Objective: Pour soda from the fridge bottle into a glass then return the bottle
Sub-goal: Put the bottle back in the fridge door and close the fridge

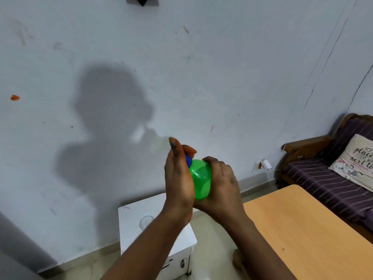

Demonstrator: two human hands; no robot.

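Observation:
A green plastic soda bottle with a blue cap is held up in front of me, its neck pointing away toward the wall. My right hand wraps around the bottle's body from the right. My left hand covers the cap end, fingers curled over the cap. A clear glass stands on the white cabinet below, partly hidden behind my left forearm. Most of the bottle's lower part is hidden by my hands.
The white cabinet stands against the pale wall, with a lock on its front. A light wooden table fills the lower right. A wooden sofa with striped purple cushions and a printed pillow is at the far right.

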